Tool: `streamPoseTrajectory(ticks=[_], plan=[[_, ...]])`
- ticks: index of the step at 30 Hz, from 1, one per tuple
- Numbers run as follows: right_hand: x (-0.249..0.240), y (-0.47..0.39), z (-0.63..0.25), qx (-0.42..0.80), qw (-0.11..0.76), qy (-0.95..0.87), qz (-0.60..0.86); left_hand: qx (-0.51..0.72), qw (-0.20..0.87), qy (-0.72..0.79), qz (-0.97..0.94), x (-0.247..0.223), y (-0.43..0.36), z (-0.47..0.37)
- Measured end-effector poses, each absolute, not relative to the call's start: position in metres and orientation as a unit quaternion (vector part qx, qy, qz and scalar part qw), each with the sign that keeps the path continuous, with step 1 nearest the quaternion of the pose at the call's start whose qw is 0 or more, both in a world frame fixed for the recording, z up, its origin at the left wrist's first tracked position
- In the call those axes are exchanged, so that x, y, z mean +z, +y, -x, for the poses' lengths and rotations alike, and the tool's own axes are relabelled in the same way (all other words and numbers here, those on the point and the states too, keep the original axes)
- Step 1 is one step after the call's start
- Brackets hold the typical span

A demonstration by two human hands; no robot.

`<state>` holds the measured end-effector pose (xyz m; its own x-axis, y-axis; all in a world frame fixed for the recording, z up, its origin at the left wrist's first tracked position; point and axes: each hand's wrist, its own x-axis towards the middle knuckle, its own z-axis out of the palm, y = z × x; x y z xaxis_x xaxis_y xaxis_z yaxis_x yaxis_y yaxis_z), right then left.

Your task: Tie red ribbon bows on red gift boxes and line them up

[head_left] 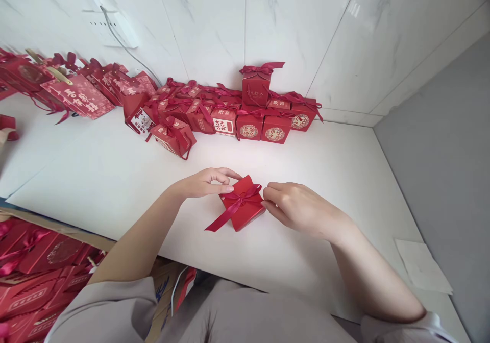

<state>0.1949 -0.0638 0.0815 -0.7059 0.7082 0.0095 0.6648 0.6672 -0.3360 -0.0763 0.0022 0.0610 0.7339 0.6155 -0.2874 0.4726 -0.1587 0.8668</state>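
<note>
A small red gift box (242,219) lies on the white table in front of me, with a dark pink ribbon (225,217) tied in a bow on top. One ribbon tail stretches toward the lower left. At the box's upper left corner, my left hand (209,183) steadies it, thumb on the near side and a finger reaching along the far edge. On the right, the fingers of my right hand (293,203) are pinched together at the ribbon's right end, which they mostly hide.
Several finished red boxes with bows (225,121) stand in rows along the tiled wall, one stacked on top. Red gift bags (82,95) lean farther left. A carton of red boxes (42,266) sits below the table at left. White paper (423,265) lies at right.
</note>
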Motion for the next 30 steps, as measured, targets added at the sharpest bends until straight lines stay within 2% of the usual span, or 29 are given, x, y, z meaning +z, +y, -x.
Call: streamPoseTrajectory(ticks=[17,25,30], plan=[[0.079,-0.057,-0.198,0.288,0.036,-0.887,0.359,0.063,0.547,0.348,-0.759,0.056,0.004,0.075],[0.081,-0.057,-0.21,0.326,-0.007,-0.839,0.435,0.046,0.567,0.347,-0.746,0.057,0.005,0.079],[0.078,-0.058,-0.208,0.301,-0.031,-0.86,0.412,0.033,0.572,0.322,-0.753,0.056,0.005,0.082]])
